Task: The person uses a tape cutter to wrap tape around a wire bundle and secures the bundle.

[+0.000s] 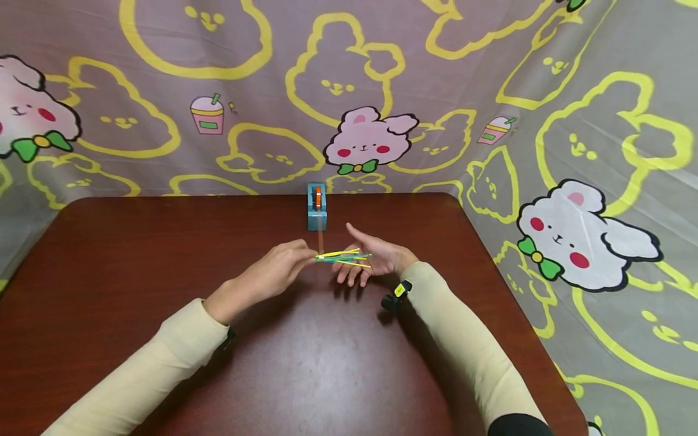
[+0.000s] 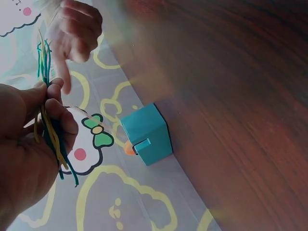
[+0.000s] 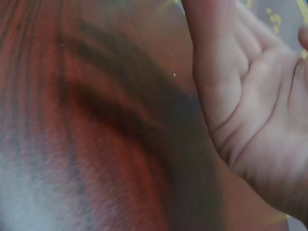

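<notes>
My left hand [image 1: 278,266] pinches a bundle of thin yellow and green strands [image 1: 343,258] between thumb and fingers. In the left wrist view the strands [image 2: 44,62] stick out past the fingertips, and their other ends hang below the hand. A see-through strip of tape [image 1: 320,236] runs from the blue tape dispenser [image 1: 317,219] to the bundle near the left fingertips. My right hand [image 1: 376,257] is spread beside the strands' free ends, thumb raised and fingers extended; the strands overlap it in the head view. Its bare palm [image 3: 260,106] shows in the right wrist view.
The dispenser, with an orange core [image 1: 319,197], stands near the far edge of the dark brown table [image 1: 305,375]. Behind and to the right hangs a grey patterned cloth [image 1: 262,103]. A small black device [image 1: 389,301] is strapped at the right wrist.
</notes>
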### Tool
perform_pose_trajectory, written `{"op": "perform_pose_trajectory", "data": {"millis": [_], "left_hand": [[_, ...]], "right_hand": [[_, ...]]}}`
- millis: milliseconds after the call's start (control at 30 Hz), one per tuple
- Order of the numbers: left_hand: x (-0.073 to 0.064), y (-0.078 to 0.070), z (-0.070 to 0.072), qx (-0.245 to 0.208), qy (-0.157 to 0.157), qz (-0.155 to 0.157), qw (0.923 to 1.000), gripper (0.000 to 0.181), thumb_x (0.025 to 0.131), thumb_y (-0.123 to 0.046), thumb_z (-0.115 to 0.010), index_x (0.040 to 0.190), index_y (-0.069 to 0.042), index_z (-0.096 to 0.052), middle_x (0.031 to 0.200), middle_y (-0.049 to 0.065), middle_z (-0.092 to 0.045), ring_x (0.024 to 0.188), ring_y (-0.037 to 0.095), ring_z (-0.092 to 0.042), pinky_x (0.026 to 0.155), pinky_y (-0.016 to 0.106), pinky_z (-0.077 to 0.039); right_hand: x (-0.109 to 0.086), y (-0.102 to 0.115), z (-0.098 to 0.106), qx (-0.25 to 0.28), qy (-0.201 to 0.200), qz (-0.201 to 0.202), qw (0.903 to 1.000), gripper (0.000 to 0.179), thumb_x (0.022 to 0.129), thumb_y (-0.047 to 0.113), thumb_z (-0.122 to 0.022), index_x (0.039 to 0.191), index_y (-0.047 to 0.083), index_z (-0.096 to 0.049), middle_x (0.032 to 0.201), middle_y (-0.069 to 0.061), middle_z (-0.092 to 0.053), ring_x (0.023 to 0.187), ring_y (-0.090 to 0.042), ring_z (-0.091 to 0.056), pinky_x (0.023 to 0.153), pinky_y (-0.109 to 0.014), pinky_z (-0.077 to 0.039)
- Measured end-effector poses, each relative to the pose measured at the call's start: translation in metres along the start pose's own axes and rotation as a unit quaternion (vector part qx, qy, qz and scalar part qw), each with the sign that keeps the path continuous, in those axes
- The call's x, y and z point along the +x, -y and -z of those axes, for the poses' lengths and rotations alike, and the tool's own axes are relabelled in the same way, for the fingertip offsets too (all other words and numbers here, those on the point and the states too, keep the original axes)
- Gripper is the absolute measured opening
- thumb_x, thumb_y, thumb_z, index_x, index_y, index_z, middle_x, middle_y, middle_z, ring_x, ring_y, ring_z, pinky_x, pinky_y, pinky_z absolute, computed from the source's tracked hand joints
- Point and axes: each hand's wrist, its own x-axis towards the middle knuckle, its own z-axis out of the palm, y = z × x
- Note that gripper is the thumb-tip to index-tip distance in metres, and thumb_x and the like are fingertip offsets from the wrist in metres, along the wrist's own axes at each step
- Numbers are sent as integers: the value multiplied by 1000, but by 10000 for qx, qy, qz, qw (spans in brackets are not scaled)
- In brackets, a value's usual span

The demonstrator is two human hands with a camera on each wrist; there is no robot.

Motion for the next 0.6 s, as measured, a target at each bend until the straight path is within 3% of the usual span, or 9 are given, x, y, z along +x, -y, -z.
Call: {"op": "perform_pose_trajectory", "data": {"millis": [67, 167, 433, 600], "left_hand": [[-1, 0, 0, -7, 21, 21, 10000, 17, 98, -4, -64, 112, 1, -73, 87, 5, -60, 74, 12, -54, 67, 30, -50], [-2, 1, 0, -39, 2, 13, 10000, 19, 98, -3, -65, 114, 1, -74, 87, 4, -60, 72, 11, -52, 65, 29, -49], [-3, 3, 1, -101, -154, -100, 9998, 23, 96, -2, -67, 118, -1, -73, 86, 4, -60, 70, 11, -49, 61, 27, -45], [-3, 3, 2, -31, -200, -49, 9998, 25, 94, -2, -69, 119, 0, -73, 87, 3, -61, 69, 11, -49, 60, 27, -45]], "right_hand": [[0, 5, -2, -82, 347, -92, 9993, 100, 100, 71, -13, 122, -15, -59, 93, -16, -74, 76, -23, -71, 61, -33, -59], [0, 11, -5, -287, 482, -198, 9982, 91, 105, 62, -14, 121, -15, -60, 84, -13, -73, 72, -22, -71, 60, -32, -59], [-1, 20, -16, -974, -75, -10, 9952, 58, 109, 30, -45, 125, -25, -50, 72, -11, -68, 62, -18, -66, 55, -29, -57], [-4, 25, -23, -890, -417, -13, 9952, 50, 108, 21, -49, 127, -26, -48, 70, -9, -67, 59, -14, -64, 55, -28, -56]]}}
